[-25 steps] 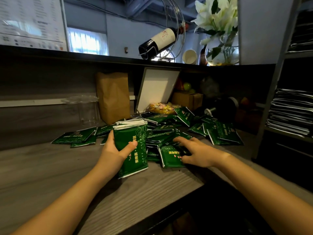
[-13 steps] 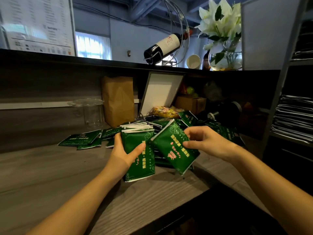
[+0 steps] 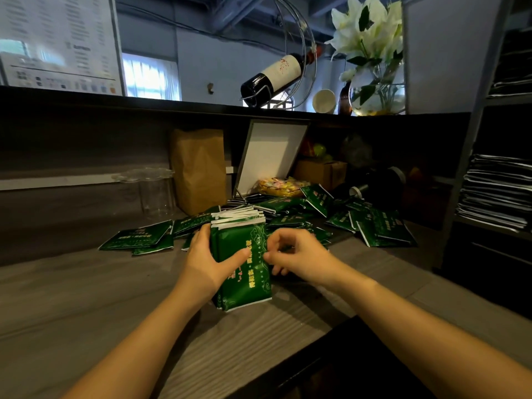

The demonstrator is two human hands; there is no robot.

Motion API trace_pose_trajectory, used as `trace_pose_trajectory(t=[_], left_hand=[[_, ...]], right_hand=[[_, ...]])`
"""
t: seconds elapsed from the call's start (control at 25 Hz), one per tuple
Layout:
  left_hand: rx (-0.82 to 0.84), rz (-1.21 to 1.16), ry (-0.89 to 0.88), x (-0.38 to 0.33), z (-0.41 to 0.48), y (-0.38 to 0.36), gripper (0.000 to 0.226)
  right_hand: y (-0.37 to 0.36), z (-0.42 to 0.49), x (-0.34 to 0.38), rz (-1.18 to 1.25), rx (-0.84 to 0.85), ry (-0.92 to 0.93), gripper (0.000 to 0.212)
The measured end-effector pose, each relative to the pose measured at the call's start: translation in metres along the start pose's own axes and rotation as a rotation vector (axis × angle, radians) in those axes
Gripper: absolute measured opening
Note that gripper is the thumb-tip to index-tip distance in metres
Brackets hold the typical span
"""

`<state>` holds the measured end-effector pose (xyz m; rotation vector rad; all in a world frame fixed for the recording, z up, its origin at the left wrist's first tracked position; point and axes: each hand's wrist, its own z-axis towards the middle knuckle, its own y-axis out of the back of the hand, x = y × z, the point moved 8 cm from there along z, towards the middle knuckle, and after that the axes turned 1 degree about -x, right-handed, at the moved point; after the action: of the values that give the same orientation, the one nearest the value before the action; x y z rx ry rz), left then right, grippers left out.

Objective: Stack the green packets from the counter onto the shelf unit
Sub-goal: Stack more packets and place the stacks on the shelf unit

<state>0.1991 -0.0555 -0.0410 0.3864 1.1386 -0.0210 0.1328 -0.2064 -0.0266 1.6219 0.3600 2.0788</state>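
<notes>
Green packets (image 3: 383, 228) lie scattered across a grey wood-grain counter (image 3: 86, 312), some overlapping in a loose heap toward the back and right, a few more lying flat at the left (image 3: 141, 239). At the centre a person stands a thick bundle of packets (image 3: 244, 269) on end on the counter, white top edges fanned slightly at the upper rim. The left hand (image 3: 205, 263) grips the bundle from its left side, thumb laid across the printed front and fingers wrapped behind. The right hand (image 3: 299, 254) sits at the bundle's right edge with fingers curled and the thumb tip touching the front packet; whether it is pinching a packet cannot be told from the head view.

Behind the heap a brown paper bag (image 3: 198, 168) stands upright against the dark back panel, with a stack of clear plastic cups (image 3: 154, 191) just beside it on the left and a white board (image 3: 270, 156) leaning on the right. A bag of yellow sweets (image 3: 279, 187) and a cardboard box (image 3: 322, 172) sit near the board's foot. On the ledge above, a wine bottle (image 3: 273, 74) rests tilted in a wire holder, near a glass vase of white lilies (image 3: 374, 93). The shelf unit (image 3: 472, 139) rises at the right edge, well apart from the bundle, its levels filled with flat dark stacks (image 3: 498, 191).
</notes>
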Motion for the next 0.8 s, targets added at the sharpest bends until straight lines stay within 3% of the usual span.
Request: trace_pose_trajectory(t=[0.12, 0.2, 0.32, 0.44, 0.64, 0.8], left_hand=[[0.021, -0.08, 0.019, 0.0, 0.002, 0.002, 0.097], [0.024, -0.107, 0.027, 0.0, 0.003, 0.002, 0.075], [0.013, -0.131, 0.018, 0.005, 0.008, 0.003, 0.065], [0.005, -0.192, 0.027, 0.006, 0.009, 0.004, 0.058], [0.013, -0.24, 0.022, 0.002, 0.01, 0.002, 0.055], [0.012, -0.232, 0.009, 0.0, 0.008, -0.002, 0.057]], right_hand=[[0.052, 0.013, -0.005, -0.061, -0.278, -0.047, 0.012], [0.076, 0.024, -0.007, -0.329, -0.382, -0.071, 0.015], [0.06, 0.047, -0.012, -0.826, -0.187, -0.07, 0.049], [0.034, 0.059, -0.02, -1.078, -0.009, -0.104, 0.065], [0.029, 0.046, 0.0, -1.309, -0.116, 0.055, 0.047], [0.046, 0.016, 0.026, -1.156, -0.333, 0.156, 0.033]])
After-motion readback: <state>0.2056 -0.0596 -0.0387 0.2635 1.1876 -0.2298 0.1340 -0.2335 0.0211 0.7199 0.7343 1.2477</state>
